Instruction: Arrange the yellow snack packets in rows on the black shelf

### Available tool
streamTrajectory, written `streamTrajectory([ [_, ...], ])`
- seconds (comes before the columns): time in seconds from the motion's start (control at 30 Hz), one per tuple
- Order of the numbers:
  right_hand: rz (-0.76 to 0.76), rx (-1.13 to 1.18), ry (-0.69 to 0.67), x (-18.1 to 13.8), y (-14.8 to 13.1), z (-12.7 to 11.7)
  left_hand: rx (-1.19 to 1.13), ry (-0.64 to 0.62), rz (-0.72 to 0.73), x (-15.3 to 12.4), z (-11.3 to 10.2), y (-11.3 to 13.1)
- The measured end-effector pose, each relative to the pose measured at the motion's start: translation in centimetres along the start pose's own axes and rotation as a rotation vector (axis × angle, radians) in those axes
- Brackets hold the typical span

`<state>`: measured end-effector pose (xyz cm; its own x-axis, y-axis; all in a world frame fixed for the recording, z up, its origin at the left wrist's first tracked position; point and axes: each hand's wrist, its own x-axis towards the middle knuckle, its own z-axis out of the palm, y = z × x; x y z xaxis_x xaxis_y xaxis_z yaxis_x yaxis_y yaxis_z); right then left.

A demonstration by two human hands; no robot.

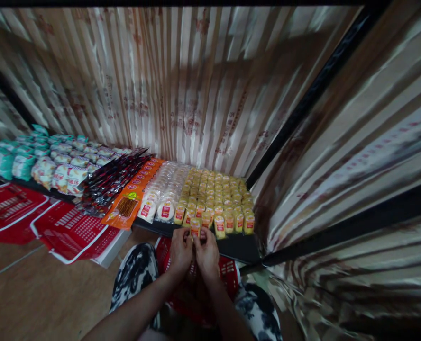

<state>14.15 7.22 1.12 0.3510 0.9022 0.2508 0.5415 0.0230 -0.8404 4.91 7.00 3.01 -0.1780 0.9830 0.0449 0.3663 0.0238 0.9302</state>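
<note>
Between my two hands, at the front edge of the black shelf [235,247], is a small yellow snack packet [195,227] with a red and orange label. My left hand [181,251] pinches its left side, and my right hand [206,251] pinches its right side. Just behind it, rows of matching yellow packets [217,189] stand packed together on the shelf. Left of these lie clear packets with round white pieces [166,208]. The fingertips partly cover the lower end of the held packet.
Further left are an orange snack bag [125,206], dark shiny packets [111,180], white packets [59,175] and teal packets [22,163]. Red baskets [71,227] stand on the floor, another [228,272] below my hands. Black posts [310,90] and striped sheeting [182,85] bound the shelf.
</note>
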Motion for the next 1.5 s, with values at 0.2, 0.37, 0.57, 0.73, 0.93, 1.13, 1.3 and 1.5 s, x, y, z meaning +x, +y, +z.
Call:
streamTrajectory([
  [0.2, -0.064, -0.120, 0.055, 0.6, 0.2, 0.5, 0.045, -0.035, 0.027, -0.3, 0.7, 0.1],
  [0.37, -0.052, -0.136, 0.073, 0.9, 0.9, 0.6, 0.108, -0.112, 0.070, -0.1, 1.0, 0.0],
  [0.57, -0.025, -0.105, 0.120, 1.3, 1.7, 0.9, 0.135, -0.192, 0.088, 0.2, 1.4, 0.0],
  [0.73, -0.070, -0.100, 0.073, 1.0, 1.8, 1.1, 0.140, -0.205, 0.096, 0.3, 1.6, -0.7],
  [0.93, -0.145, -0.291, 0.181, 1.3, 1.9, 0.2, 0.169, -0.225, 0.153, 0.5, 1.5, -1.2],
  [1.13, -0.187, -0.318, 0.150, 2.0, 2.2, -0.3, 0.284, -0.189, 0.294, 0.6, 1.7, -2.0],
  [1.3, -0.174, -0.265, 0.105, 2.1, 2.7, -0.5, 0.386, -0.264, 0.342, 0.6, 1.8, -2.4],
  [1.5, -0.148, -0.257, 0.117, 2.0, 3.3, -0.7, 0.486, -0.308, 0.344, 0.9, 2.0, -1.6],
])
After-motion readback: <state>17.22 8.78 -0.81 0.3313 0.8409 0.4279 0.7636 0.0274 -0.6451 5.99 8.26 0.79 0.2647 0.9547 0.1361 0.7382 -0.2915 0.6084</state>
